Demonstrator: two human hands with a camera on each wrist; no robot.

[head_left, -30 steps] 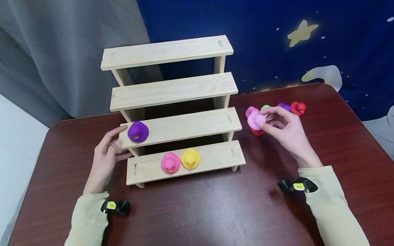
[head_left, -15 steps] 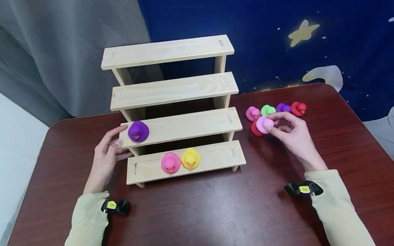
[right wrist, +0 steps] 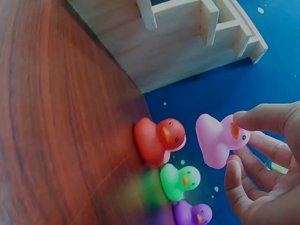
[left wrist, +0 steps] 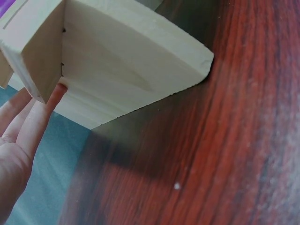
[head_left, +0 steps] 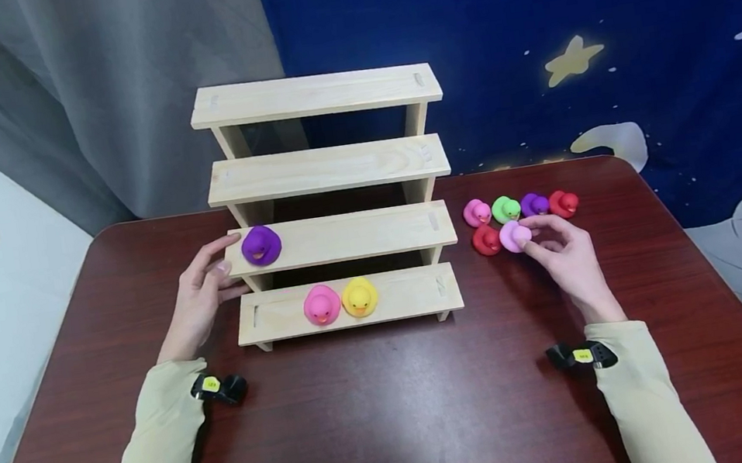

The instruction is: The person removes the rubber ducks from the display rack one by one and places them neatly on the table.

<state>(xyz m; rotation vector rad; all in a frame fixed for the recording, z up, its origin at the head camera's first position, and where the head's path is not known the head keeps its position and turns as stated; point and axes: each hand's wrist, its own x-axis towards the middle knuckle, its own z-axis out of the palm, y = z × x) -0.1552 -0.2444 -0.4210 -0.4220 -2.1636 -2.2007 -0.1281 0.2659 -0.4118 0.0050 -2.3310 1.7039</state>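
Observation:
My right hand [head_left: 567,256] pinches a light pink rubber duck [right wrist: 218,140] between thumb and fingers. In the head view this duck is just right of a red rubber duck [head_left: 486,240]; the right wrist view shows it raised off the table. My left hand [head_left: 200,297] touches the left end of the stepped wooden shelf [head_left: 343,237] at the second tier from the bottom, fingers fairly straight. A purple duck [head_left: 261,245] sits on that tier near this hand. On the lowest tier a pink duck [head_left: 321,305] and a yellow duck [head_left: 359,297] stand side by side.
Behind the held duck, a row on the table [head_left: 395,416] holds a pink duck [head_left: 477,213], a green duck [head_left: 506,209], a purple duck [head_left: 534,204] and another red duck [head_left: 563,204]. A grey curtain [head_left: 132,75] and a blue printed cloth [head_left: 455,17] hang behind.
My right hand has carried the light pink duck right and toward me, from over the red duck to beside it, uncovering the back row. My left hand stays at the shelf's end.

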